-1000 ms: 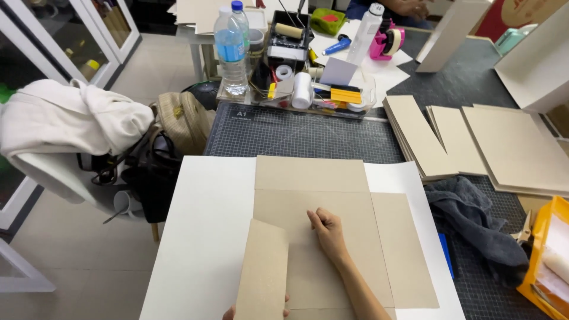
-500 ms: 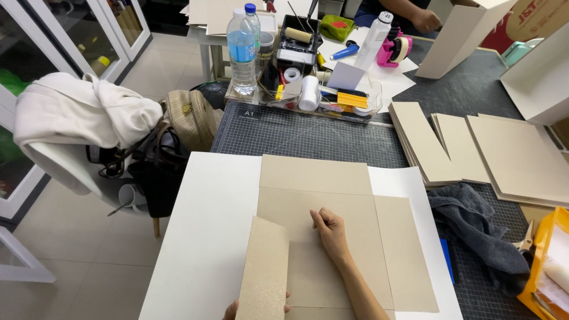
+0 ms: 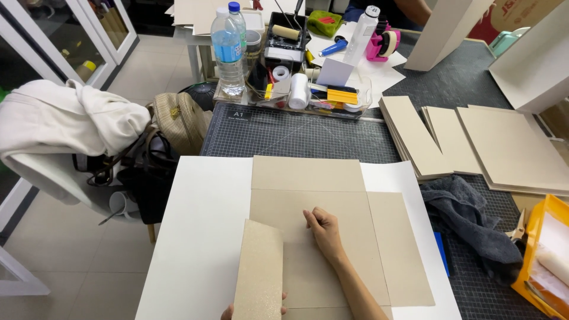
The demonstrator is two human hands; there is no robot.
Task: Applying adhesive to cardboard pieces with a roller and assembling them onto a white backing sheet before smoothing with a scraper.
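Several tan greyboard panels (image 3: 308,178) lie flat in a cross shape on a large white sheet (image 3: 201,237) on the cutting mat. My right hand (image 3: 323,228) presses fingertips down on the middle panel. At the bottom edge my left hand (image 3: 228,311) grips a narrow greyboard strip (image 3: 259,269) and holds it tilted up from the left side of the layout. Only the fingertips of that hand show.
Stacks of greyboard (image 3: 492,142) lie at right, beside a dark cloth (image 3: 468,213) and an orange bin (image 3: 545,255). A tray of tools and tape rolls (image 3: 296,89) and water bottles (image 3: 228,50) stand at the back. A chair with a white garment (image 3: 65,124) and bags stands at left.
The view has shifted slightly. My hands and the raised strip stay almost where they were.
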